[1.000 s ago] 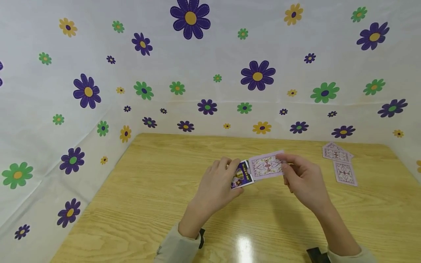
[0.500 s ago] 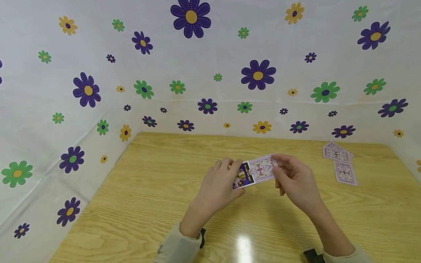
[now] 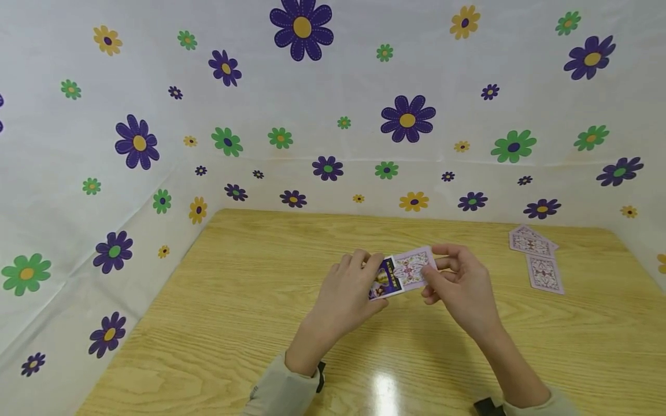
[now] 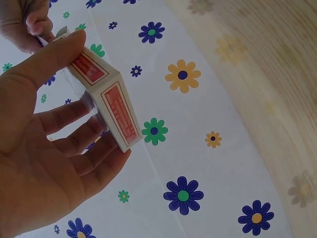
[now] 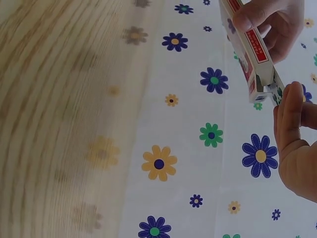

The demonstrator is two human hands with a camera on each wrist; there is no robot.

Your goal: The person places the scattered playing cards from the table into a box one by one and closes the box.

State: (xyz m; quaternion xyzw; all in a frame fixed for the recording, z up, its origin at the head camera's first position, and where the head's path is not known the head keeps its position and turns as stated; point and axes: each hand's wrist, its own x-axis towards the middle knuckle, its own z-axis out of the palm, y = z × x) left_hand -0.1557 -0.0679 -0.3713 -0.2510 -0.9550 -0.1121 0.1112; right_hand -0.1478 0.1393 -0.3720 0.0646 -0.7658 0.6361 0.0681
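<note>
My left hand grips a card box above the table, with its purple printed face up. Red panels show on the box in the left wrist view, thumb on one side and fingers on the other. A playing card with a pink patterned back sticks partway out of the box's right end. My right hand pinches the outer end of this card, thumb on top. In the right wrist view the box's end flap hangs open beside the card. How many cards are inside is hidden.
Several overlapping playing cards lie face down at the table's back right, another card just in front of them. The wooden table meets flower-printed cloth at the back and sides.
My right hand has moved left and the card has slid deeper into the box. Its thumb now lies farther in over the card. The left hand has barely moved.
</note>
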